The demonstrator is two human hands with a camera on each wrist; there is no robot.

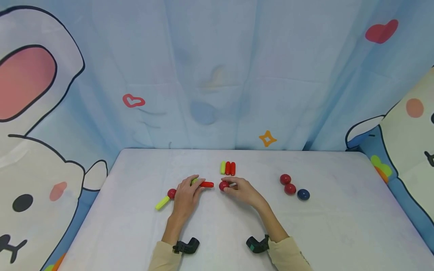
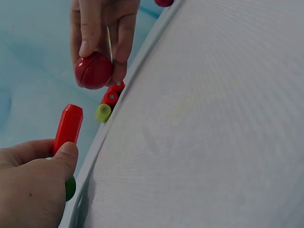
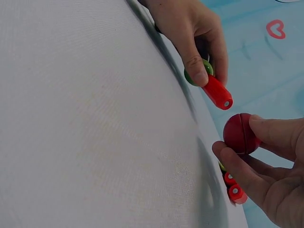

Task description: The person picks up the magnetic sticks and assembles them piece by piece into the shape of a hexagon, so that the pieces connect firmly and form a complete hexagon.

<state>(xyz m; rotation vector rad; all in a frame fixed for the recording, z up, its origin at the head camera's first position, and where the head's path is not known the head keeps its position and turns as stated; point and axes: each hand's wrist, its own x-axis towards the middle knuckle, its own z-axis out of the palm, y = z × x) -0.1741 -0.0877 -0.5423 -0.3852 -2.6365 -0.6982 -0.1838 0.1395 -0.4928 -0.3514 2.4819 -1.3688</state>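
One glossy red ball (image 3: 235,135) pinched by right hand (image 1: 245,192); left hand (image 1: 185,196) grips faceted red rod (image 2: 69,126), toward surface (image 1: 339,226) far edge.

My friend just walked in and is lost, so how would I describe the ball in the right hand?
On the white table, find the person's right hand. It pinches a glossy red ball, near the red stick in the left hand. Unlike the other red ball beside the left hand and the red pair farther right, this one is in the right hand's grasp.
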